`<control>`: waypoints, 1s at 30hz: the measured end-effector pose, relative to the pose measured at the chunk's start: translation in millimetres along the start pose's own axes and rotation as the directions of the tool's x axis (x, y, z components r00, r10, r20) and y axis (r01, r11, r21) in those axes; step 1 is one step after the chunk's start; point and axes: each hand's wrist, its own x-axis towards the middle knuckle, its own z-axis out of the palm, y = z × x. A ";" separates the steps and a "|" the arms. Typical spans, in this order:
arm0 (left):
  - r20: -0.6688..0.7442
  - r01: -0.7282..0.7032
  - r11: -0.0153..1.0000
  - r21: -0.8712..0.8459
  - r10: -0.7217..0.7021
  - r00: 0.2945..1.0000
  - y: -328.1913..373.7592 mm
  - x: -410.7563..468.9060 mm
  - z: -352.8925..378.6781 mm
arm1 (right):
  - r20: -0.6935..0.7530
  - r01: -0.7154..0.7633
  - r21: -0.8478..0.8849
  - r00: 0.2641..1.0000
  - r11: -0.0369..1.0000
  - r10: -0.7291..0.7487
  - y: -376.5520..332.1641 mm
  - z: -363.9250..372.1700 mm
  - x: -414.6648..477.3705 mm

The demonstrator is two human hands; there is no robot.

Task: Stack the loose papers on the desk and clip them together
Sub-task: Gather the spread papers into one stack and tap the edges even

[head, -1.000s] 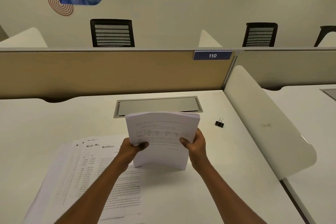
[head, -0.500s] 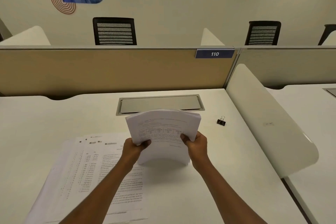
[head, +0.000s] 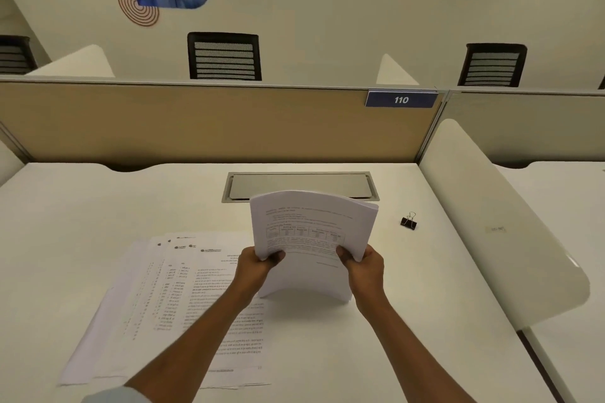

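Partly stacked: hands (head: 314, 268) gripping upright sheaf (head: 311, 239); more sheets (head: 170, 304) loose on surface (head: 65, 222); binder clip (head: 408, 222) unused.

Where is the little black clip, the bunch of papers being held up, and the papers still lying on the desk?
binder clip (head: 408, 222), head view, on its black body.
held stack of papers (head: 311, 229), head view, on the printed front sheet.
loose papers (head: 183, 298), head view, on the top printed page.
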 end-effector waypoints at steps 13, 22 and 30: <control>-0.042 0.020 0.987 0.161 -0.014 0.999 14.4 -14.4 -2.0 | 0.116 0.142 -0.279 0.987 0.950 -0.113 -17.2 0.0 11.7; 0.002 0.024 0.997 0.074 -0.024 1.000 32.3 -24.0 -44.9 | 0.191 0.180 -0.363 0.975 0.914 -0.116 -30.4 24.3 10.1; -0.019 0.095 0.992 0.078 -0.094 0.995 -3.4 -27.4 -99.9 | 0.220 -0.019 -0.343 0.970 0.939 0.100 3.8 69.8 -8.7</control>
